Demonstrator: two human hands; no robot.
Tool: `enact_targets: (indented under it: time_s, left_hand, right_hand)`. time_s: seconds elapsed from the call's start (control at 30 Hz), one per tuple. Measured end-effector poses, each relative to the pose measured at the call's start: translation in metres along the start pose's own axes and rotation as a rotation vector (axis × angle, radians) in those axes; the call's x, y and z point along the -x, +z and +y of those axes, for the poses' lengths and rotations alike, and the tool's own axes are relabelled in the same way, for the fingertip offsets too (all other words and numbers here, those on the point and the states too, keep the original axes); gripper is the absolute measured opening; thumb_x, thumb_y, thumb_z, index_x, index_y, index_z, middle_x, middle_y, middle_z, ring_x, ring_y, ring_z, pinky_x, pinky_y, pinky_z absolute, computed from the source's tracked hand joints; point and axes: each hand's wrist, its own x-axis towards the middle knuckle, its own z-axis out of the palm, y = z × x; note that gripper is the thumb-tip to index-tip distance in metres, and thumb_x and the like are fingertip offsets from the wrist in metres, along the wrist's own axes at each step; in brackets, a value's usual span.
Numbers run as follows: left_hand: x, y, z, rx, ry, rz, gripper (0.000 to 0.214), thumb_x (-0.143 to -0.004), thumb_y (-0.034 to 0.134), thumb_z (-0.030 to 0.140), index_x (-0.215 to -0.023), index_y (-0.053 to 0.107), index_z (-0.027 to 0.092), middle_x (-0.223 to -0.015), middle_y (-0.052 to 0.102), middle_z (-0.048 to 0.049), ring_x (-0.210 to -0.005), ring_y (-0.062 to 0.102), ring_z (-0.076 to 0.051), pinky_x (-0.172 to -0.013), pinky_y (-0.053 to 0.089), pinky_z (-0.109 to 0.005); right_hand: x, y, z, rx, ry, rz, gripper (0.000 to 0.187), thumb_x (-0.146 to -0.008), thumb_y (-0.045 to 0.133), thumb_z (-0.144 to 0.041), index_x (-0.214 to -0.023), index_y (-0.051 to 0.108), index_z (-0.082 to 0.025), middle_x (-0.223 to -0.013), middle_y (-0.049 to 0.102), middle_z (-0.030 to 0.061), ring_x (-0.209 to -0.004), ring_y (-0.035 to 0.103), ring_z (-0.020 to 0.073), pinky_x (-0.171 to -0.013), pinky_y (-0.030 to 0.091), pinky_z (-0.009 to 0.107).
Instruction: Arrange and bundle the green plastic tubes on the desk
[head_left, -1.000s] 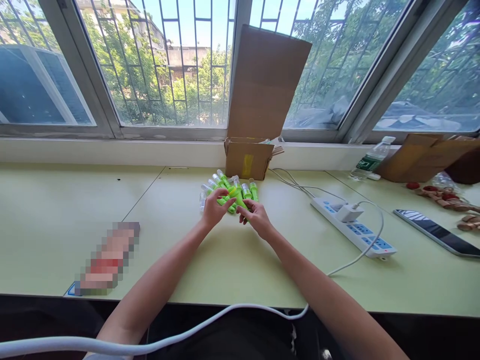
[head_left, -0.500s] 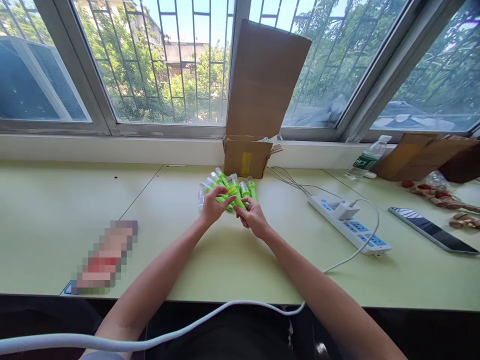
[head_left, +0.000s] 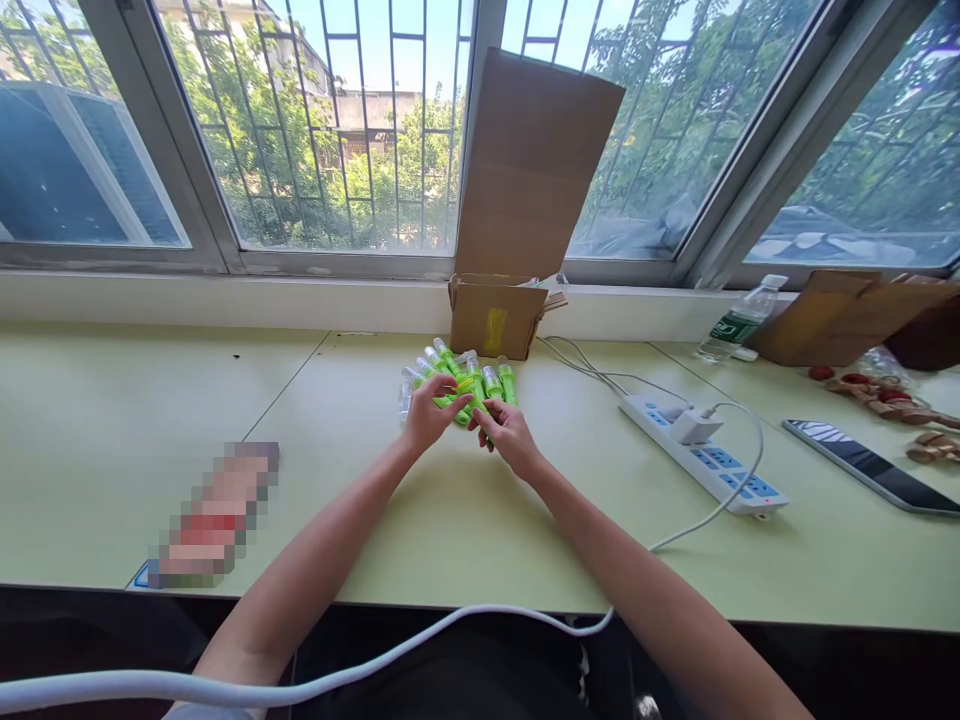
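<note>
Both my hands meet over the pale green table, in front of a loose bunch of bright green tubes with clear caps (head_left: 444,352). A green tube with a yellow part (head_left: 466,384) is held between them. My left hand (head_left: 429,415) is closed, thumb and fingers pinching near the yellow part. On the other side, my right hand (head_left: 511,438) is closed around the lower end of the tube. The fingers hide part of it, so its exact kind is unclear.
An open cardboard box (head_left: 495,318) stands behind the tubes by the window. To the right are a white power strip (head_left: 701,455) with a charger and cable, a phone (head_left: 870,465), a water bottle (head_left: 742,320) and wooden pieces (head_left: 934,447). A blurred-out item (head_left: 217,515) lies left.
The view has shifted slightly. My hands keep the same hold on the green tube, with only small finger movement.
</note>
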Motion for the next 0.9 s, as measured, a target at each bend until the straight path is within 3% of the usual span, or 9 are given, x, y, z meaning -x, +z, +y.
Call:
enact_targets:
  time_s: [0.2,0.63,0.77,0.9]
  left_hand:
    - [0.0005,0.0,0.0005,-0.004,-0.014,-0.006,0.031,-0.073,0.073,0.044,-0.088,0.059,0.021,-0.086,0.068,-0.0021,-0.078,0.069,-0.015,-0.07,0.056,-0.028]
    - [0.0013,0.0005,0.0016,-0.047,-0.042,0.005,0.035,-0.071,0.072,0.05,-0.082,0.057,0.021,-0.08,0.068,-0.0002,-0.072,0.07,-0.016,-0.064,0.054,-0.026]
    - [0.0015,0.0004,0.0027,-0.041,-0.049,0.016,0.037,-0.069,0.073,0.052,-0.08,0.057,0.021,-0.076,0.068,0.0003,-0.07,0.07,-0.016,-0.063,0.054,-0.026]
    - [0.0014,0.001,0.0026,-0.034,-0.054,0.035,0.037,-0.069,0.073,0.052,-0.079,0.058,0.021,-0.076,0.068,0.0002,-0.069,0.07,-0.016,-0.062,0.053,-0.026]
  right_hand:
    - [0.0014,0.0022,-0.0016,0.047,0.007,-0.087,0.043,-0.081,0.053,-0.063,-0.081,0.052,-0.019,-0.076,0.061,0.0015,-0.047,0.053,0.0082,-0.038,0.038,0.022]
    - [0.0027,0.0041,-0.0027,0.012,0.068,-0.069,0.04,-0.084,0.05,-0.058,-0.073,0.047,-0.021,-0.065,0.056,-0.0014,-0.039,0.04,0.0057,-0.034,0.028,0.022]
    - [0.0038,0.0031,-0.0042,-0.012,0.126,-0.059,0.034,-0.077,0.062,-0.052,-0.083,0.048,-0.021,-0.058,0.051,-0.0063,-0.036,0.035,0.0048,-0.032,0.024,0.019]
    - [0.0049,0.005,-0.0033,-0.037,0.182,-0.015,0.048,-0.068,0.071,-0.043,-0.102,0.044,-0.023,-0.058,0.052,-0.0097,-0.034,0.034,0.0046,-0.03,0.022,0.017]
